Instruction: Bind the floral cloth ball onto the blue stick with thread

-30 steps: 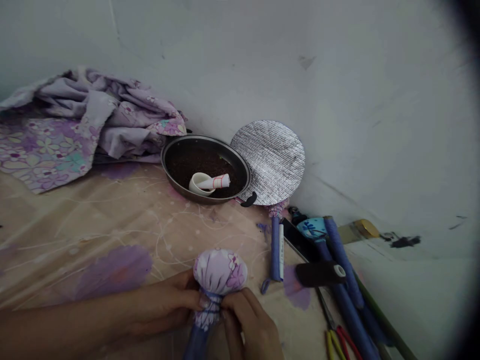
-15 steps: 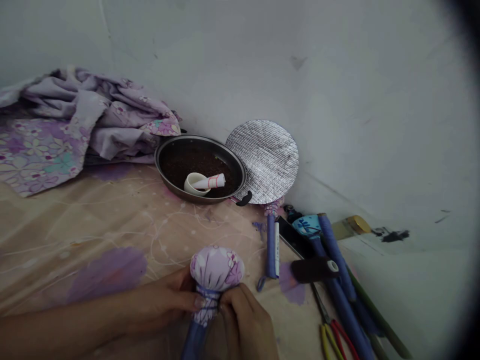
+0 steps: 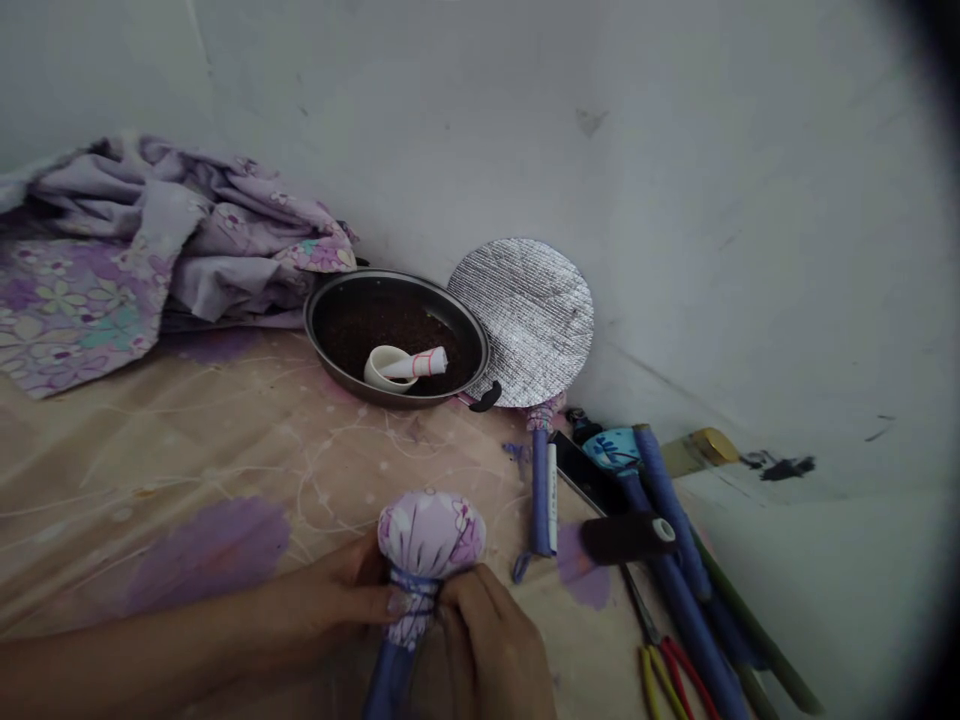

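A round bundle of purple flowered cloth sits on top of a blue stick near the lower middle. Blue thread is wound around its neck. My left hand is closed, pinching the neck from the left. My right hand is closed on the neck from the right, fingers curled. Both hands rest low over the patterned bedsheet.
A dark pan with brown grains, a white cup and a rolled paper stands by the wall. A silver foil disc on a blue stick leans beside it. Crumpled purple fabric lies far left. Blue sticks, a dark thread spool and pliers lie right.
The view has shifted slightly, so everything sits a little further left. My hands stay pinched on the bundle's neck with only small finger movement.
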`<state>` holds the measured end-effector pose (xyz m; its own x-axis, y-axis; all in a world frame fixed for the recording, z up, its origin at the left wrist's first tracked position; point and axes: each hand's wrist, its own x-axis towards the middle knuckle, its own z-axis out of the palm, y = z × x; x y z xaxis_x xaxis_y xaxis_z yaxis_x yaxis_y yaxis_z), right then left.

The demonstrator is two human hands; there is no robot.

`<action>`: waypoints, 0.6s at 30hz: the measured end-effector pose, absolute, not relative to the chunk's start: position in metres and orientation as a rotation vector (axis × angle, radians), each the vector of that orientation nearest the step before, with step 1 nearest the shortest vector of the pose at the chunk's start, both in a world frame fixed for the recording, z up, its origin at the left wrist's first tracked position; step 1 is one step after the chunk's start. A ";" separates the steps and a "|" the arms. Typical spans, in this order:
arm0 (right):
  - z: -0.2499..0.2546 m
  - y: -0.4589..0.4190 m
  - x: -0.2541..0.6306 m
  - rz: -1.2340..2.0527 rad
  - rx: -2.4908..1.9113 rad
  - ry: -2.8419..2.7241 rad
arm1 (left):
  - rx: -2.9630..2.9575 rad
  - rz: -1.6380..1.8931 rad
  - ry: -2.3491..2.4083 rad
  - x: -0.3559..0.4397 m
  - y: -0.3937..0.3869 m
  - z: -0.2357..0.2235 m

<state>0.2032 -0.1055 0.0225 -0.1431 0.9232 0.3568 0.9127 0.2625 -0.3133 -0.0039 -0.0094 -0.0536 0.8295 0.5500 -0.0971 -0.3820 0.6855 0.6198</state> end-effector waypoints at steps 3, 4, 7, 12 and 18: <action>0.023 -0.105 0.205 0.026 -1.670 -2.079 | 0.648 0.568 0.259 0.000 -0.013 -0.072; 0.025 -0.105 0.206 0.026 -1.675 -2.083 | 0.660 0.568 0.260 0.001 -0.013 -0.074; 0.032 -0.106 0.205 0.025 -1.648 -2.067 | 0.688 0.576 0.274 0.002 -0.014 -0.067; 0.037 -0.110 0.190 0.081 -1.539 -1.954 | 0.709 0.587 0.264 0.001 -0.014 -0.058; 0.035 -0.111 0.177 0.018 -1.549 -1.862 | 0.696 0.653 0.203 0.010 -0.016 -0.077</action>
<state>0.1765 -0.1114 0.0349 -0.0354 0.8664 0.4982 0.8567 0.2830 -0.4313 0.0101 -0.0159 -0.0770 0.7844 0.6192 0.0370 -0.4885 0.5799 0.6520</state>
